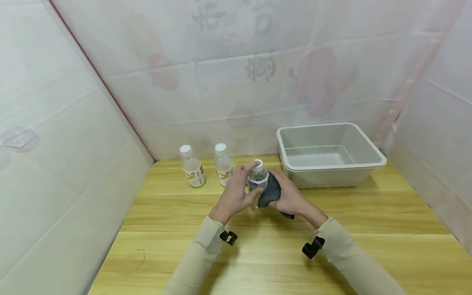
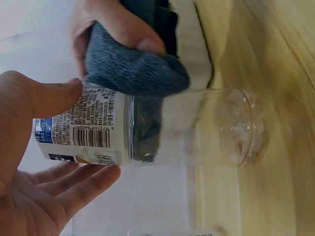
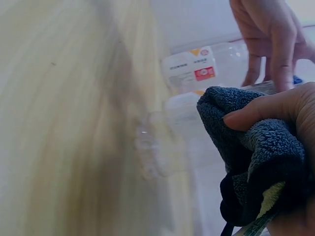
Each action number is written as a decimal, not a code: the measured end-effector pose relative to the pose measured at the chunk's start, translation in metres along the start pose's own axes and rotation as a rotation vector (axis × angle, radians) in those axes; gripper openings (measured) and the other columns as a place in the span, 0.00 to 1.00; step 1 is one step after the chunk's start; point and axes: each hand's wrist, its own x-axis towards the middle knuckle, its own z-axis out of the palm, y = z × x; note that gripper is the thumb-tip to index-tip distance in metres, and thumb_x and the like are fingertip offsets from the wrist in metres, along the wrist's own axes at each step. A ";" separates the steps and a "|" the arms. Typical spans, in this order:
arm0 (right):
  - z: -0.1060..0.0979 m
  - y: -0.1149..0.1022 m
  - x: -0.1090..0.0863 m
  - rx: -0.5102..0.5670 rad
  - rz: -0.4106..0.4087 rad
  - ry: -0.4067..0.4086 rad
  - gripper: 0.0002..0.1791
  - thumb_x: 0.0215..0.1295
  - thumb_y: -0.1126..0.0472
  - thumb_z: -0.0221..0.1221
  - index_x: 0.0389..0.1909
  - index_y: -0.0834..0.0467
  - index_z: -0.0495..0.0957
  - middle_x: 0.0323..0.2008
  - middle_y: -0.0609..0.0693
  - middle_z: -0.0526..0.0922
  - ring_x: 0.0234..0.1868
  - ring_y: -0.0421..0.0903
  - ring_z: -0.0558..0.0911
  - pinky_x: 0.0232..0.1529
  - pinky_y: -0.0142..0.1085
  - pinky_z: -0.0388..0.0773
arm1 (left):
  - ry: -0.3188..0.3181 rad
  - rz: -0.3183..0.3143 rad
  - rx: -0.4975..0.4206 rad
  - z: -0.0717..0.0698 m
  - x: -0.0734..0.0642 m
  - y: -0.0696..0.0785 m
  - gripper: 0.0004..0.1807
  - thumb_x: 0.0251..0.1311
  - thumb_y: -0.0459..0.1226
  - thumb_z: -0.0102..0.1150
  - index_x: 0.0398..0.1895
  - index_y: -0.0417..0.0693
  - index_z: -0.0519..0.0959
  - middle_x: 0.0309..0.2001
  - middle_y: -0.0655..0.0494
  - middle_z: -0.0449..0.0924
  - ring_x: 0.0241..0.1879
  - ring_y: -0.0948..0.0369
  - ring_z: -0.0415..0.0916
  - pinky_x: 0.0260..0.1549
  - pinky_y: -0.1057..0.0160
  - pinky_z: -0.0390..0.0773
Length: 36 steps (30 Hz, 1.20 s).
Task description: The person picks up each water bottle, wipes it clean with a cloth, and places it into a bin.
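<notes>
Upright in front of me is a clear plastic bottle [image 1: 257, 177] with a white cap and a printed label [image 2: 93, 123]. My left hand [image 1: 237, 191] grips it around its upper part, thumb on one side of the label and fingers on the other. A dark blue-grey cloth [image 1: 271, 191] is bunched in my right hand [image 1: 289, 194], its thumb [image 3: 251, 112] lying over the folds. The cloth presses against the bottle's side, beside the label. The bottle's clear base [image 2: 243, 128] shows close over the wooden table.
Two similar capped bottles, one at the far left [image 1: 194, 168] and one nearer the middle [image 1: 223, 164], stand along the back of the wooden table [image 1: 177, 246]. A grey-white plastic bin [image 1: 332, 168] sits at the back right. Printed sheeting [image 1: 221, 90] walls off the back and sides.
</notes>
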 end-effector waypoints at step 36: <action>-0.046 -0.036 0.007 -0.061 -0.072 -0.098 0.55 0.47 0.69 0.71 0.78 0.58 0.55 0.78 0.64 0.54 0.73 0.65 0.61 0.63 0.64 0.68 | -0.142 -0.058 -0.082 -0.011 -0.002 0.004 0.43 0.63 0.36 0.69 0.76 0.67 0.57 0.52 0.43 0.68 0.51 0.50 0.76 0.50 0.61 0.86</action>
